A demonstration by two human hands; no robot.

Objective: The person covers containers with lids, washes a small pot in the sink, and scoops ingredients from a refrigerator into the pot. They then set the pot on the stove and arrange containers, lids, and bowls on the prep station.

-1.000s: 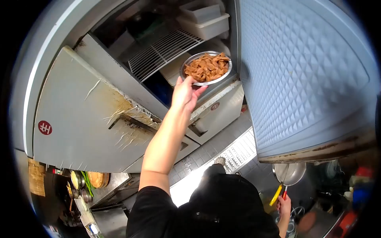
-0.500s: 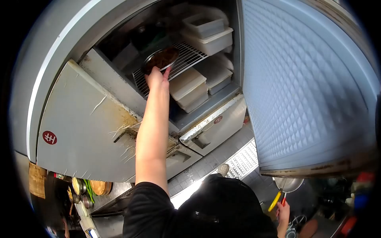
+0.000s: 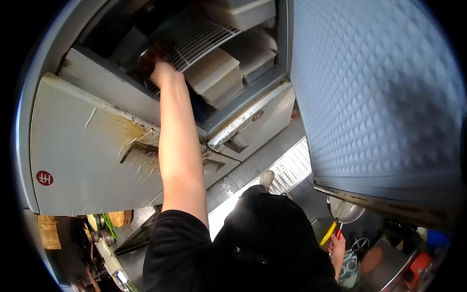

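Note:
My left arm reaches into the open fridge, and my left hand [image 3: 166,74] is at the left part of a wire shelf [image 3: 204,41]. Its fingers grip the near edge of a metal bowl [image 3: 150,57] with dark reddish-brown food; shadow and blur hide much of it. Low on the right, my right hand [image 3: 337,246] is closed round a red handle and a yellow handle [image 3: 329,233]. Just beyond them is a round, shiny metal pan or strainer [image 3: 348,210], partly covered by the fridge door; which handle belongs to it I cannot tell.
The quilted fridge door [image 3: 369,107] stands wide on the right. Pale lidded tubs [image 3: 216,78] sit under the shelf, and another tub [image 3: 243,14] is on it. A closed, worn door [image 3: 87,151] is at left. A floor grate [image 3: 289,168] lies by my foot.
My left hand has moved the bowl leftward and deeper into the shadow at the shelf's left side. My view has shifted; the right hand still holds the handles.

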